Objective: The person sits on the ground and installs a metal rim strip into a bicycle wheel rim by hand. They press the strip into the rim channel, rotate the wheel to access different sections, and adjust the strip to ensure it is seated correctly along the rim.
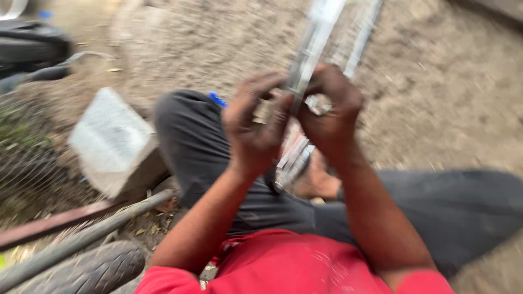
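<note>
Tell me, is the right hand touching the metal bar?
Touching. The head view, though blurred, shows the right hand wrapped around the metal bar, with its fingers closed over it beside the left hand.

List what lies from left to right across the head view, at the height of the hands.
Wire mesh → pale concrete block → dark-trousered knee → left hand → long metal piece gripped by both hands → right hand → bare sandy ground.
</note>
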Action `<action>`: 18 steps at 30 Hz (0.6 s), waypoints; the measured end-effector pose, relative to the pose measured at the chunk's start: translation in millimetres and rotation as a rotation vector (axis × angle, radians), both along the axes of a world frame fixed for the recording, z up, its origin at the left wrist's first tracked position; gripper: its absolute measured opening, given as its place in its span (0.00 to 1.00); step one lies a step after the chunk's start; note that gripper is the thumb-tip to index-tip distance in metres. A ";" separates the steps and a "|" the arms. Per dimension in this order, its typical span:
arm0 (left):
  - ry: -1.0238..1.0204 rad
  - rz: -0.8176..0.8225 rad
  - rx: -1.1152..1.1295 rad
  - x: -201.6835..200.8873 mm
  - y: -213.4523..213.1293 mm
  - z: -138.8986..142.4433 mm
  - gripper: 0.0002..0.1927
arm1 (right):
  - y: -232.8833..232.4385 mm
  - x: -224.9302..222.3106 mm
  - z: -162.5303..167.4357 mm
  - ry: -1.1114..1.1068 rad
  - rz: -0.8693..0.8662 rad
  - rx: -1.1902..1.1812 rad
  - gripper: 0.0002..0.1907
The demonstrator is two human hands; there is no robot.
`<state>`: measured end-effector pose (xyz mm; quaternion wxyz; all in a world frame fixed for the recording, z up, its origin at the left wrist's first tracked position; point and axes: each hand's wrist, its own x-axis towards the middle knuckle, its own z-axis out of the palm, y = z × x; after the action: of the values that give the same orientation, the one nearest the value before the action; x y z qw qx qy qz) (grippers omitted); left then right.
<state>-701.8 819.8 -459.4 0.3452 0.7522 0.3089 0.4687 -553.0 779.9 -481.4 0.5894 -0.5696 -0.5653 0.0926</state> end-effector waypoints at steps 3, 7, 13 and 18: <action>-0.010 0.027 -0.035 -1.1 -0.6 2.3 0.13 | -6.3 26.1 3.5 0.236 0.337 -0.126 0.06; -0.093 -0.017 -0.103 3.6 -0.8 4.2 0.12 | -7.7 43.7 -16.6 0.472 0.488 -0.118 0.08; -0.113 -0.063 -0.131 2.8 -2.4 -4.6 0.17 | 9.9 -2.5 -43.2 -0.074 -0.079 -0.053 0.14; -0.088 -0.011 -0.112 -1.5 -4.2 -8.2 0.20 | 1.8 12.0 -18.0 0.232 0.311 -0.173 0.20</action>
<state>-703.3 815.6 -467.7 0.4025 0.7122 0.3149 0.4813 -540.9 781.7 -499.4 0.5780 -0.5096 -0.5646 0.2957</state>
